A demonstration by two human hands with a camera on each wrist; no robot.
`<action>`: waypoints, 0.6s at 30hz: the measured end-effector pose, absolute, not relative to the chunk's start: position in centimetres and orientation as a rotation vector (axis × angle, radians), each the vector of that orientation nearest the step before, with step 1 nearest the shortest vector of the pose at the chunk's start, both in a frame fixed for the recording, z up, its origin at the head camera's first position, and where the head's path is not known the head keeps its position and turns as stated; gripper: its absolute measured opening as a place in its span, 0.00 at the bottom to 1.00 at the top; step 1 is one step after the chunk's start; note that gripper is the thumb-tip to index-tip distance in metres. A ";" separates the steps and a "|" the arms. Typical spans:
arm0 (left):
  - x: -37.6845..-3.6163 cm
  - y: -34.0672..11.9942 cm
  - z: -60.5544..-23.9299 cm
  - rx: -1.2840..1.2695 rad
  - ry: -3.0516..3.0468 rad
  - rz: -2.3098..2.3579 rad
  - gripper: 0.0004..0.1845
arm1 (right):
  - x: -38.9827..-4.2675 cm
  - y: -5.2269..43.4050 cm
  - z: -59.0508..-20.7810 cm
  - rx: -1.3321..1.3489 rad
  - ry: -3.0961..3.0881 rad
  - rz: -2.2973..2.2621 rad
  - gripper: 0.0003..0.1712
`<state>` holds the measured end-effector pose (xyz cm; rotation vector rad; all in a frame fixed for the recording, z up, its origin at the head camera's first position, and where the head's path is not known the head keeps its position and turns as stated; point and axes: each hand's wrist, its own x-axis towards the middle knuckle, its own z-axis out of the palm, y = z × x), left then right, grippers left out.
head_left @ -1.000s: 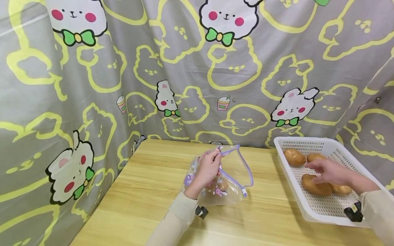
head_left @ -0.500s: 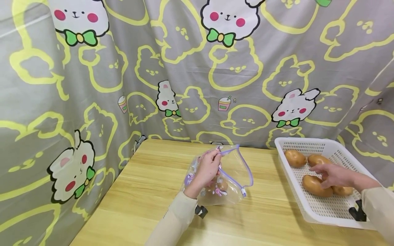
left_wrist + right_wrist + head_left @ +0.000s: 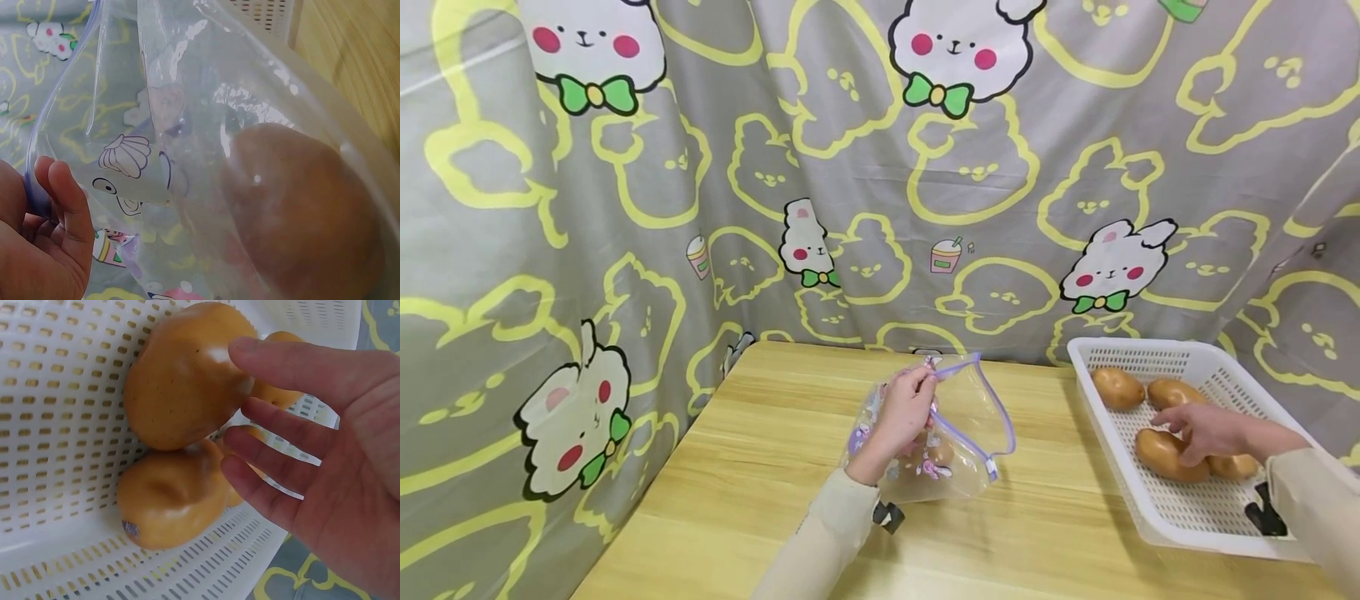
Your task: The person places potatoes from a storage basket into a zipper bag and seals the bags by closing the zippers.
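left hand [image 3: 908, 408] pinches the rim of the clear zip bag [image 3: 958, 433] on the table [image 3: 760, 467]; one potato [image 3: 306, 206] already sits inside. right hand [image 3: 1206, 429], fingers relaxed, reaches onto a potato [image 3: 1165, 454] in the white basket [image 3: 1150, 350]; about four remain there.

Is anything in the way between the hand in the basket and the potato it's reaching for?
Nothing visible. The right hand hovers with straight fingers right over the potato in the white basket, with only open air between them.
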<state>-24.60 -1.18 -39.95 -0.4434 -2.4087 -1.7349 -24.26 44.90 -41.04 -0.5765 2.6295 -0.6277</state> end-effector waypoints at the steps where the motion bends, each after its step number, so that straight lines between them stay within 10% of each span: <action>1: -24.6 -1.2 -39.9 -0.443 -2.409 -1.735 0.09 | -24.3 45.0 -41.1 -0.579 2.625 -0.623 0.36; 18: -24.9 -1.3 -39.8 -0.453 -2.395 -1.718 0.10 | -25.4 46.2 -42.7 -0.674 2.642 -0.594 0.35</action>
